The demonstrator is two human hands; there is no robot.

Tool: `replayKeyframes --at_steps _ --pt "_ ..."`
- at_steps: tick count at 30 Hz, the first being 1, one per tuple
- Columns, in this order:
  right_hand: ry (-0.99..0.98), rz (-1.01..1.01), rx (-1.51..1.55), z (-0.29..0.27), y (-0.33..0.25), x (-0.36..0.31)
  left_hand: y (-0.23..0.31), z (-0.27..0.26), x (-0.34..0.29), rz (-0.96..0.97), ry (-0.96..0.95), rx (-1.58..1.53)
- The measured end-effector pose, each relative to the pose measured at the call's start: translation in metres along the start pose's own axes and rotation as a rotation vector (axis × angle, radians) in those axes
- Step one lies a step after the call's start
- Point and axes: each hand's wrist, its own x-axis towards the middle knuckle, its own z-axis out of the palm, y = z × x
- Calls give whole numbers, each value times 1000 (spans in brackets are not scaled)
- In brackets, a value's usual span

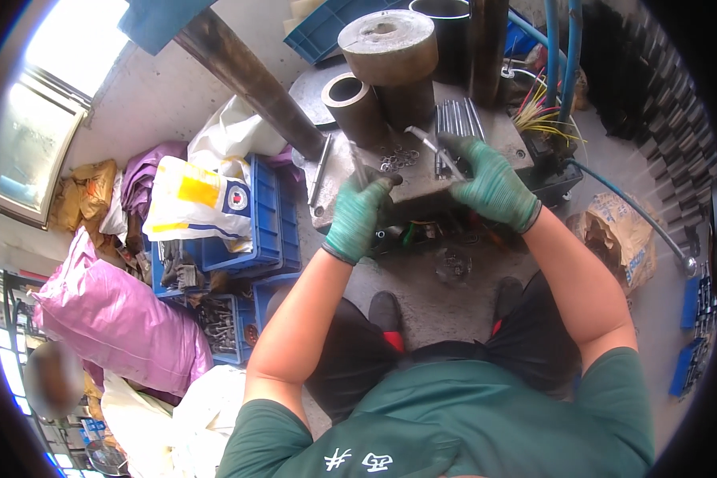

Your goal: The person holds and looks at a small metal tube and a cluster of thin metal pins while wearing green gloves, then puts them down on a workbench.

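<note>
Both my hands wear green gloves with dark fingertips. My left hand (357, 213) is closed around a short metal rod (355, 162) that points up and away from me. Between the fingers of my right hand (492, 182) is another metal rod (434, 150), slanting toward the far left, its end blurred. Small metal rings (399, 159) lie in a loose pile between my hands on a grey metal plate (417, 190). Several bright rods (459, 119) lie side by side just beyond my right hand. A single longer rod (321, 171) lies at the plate's left edge.
Behind the rings stand a hollow steel tube (349, 97) and a thick round metal block (387, 48). Steel columns (251, 84) rise at both sides. Blue crates (268, 211) and a purple sack (123, 311) are at left. Colored wires (540, 111) and a hose (625, 193) are at right.
</note>
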Motion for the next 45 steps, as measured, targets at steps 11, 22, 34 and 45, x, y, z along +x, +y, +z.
replayKeyframes --at_steps 11,22,34,45 --pt "-97 -342 -659 6 -29 1 0 -7 19 -268 34 -489" --pt "-105 -324 -627 14 -29 3 2 -8 13 -205 -1 -468" --pt "-118 -14 -393 5 -37 6 24 5 -7 71 88 -35" --pt "-145 149 -54 -14 -36 8 12 -8 -4 217 39 286"
